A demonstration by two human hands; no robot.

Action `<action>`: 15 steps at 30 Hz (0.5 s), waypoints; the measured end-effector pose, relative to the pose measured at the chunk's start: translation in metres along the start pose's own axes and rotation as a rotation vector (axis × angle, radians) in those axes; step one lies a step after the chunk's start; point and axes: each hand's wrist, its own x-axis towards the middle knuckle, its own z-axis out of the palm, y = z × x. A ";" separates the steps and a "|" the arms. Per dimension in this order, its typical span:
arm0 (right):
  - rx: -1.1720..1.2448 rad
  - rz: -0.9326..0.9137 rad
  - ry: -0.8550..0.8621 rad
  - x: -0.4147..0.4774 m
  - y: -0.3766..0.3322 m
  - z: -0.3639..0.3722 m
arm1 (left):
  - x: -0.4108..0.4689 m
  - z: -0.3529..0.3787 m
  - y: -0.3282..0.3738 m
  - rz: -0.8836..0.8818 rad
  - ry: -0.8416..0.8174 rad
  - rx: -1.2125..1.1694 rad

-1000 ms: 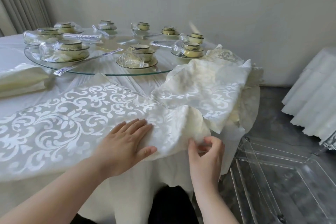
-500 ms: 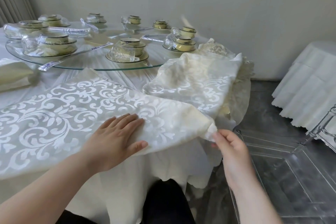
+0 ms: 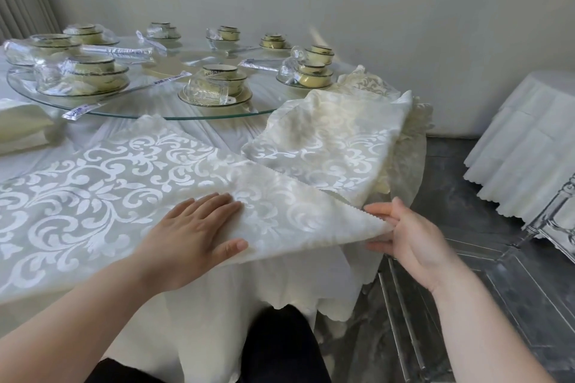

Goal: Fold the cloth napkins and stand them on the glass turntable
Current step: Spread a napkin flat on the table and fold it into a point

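Left hand (image 3: pixel 186 233) lies flat on the damask napkin (image 3: pixel 109 171); right hand (image 3: pixel 410 233) pinches its pointed, zigzag-edged corner at three o'clock.

Both forearms are bare up to the left hand (image 3: pixel 193 227) and right hand (image 3: pixel 413 236). The fingers (image 3: pixel 214 200) have short, plain nails. Black trousers (image 3: pixel 280 348) show below the desk (image 3: pixel 217 295) edge.

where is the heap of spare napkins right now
In the head view the napkin heap lies at the right edge of the table, beside the glass turntable, just beyond the right hand.
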 end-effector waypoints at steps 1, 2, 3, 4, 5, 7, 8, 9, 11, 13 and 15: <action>0.020 0.018 -0.044 -0.003 0.002 0.001 | 0.000 0.000 0.000 0.000 0.000 0.001; 0.030 0.019 -0.087 -0.007 0.003 0.002 | 0.000 0.000 0.000 0.001 -0.002 0.001; 0.027 0.011 -0.093 -0.010 0.005 0.003 | 0.000 0.000 0.000 0.001 -0.005 0.001; 0.022 0.002 -0.065 -0.010 0.006 0.002 | 0.000 0.000 0.000 0.001 -0.007 0.001; 0.015 -0.013 -0.002 -0.009 0.008 0.003 | 0.001 0.000 0.000 0.001 -0.009 0.001; -0.153 -0.104 0.220 -0.006 0.008 0.007 | 0.001 0.001 -0.001 0.003 -0.007 -0.002; -0.305 -0.181 0.361 -0.005 0.006 0.012 | 0.001 0.001 -0.001 0.005 -0.003 -0.009; -0.421 -0.306 0.453 -0.006 0.003 0.020 | 0.001 0.002 -0.001 0.007 0.006 -0.018; -0.501 -0.556 0.435 -0.014 -0.008 0.050 | 0.002 0.002 -0.002 0.009 0.016 -0.029; -0.589 -0.651 0.190 -0.020 -0.020 0.092 | 0.002 0.003 -0.002 0.019 0.017 -0.030; -0.792 -0.603 -0.115 -0.011 -0.028 0.136 | 0.003 0.004 -0.004 0.042 0.032 -0.040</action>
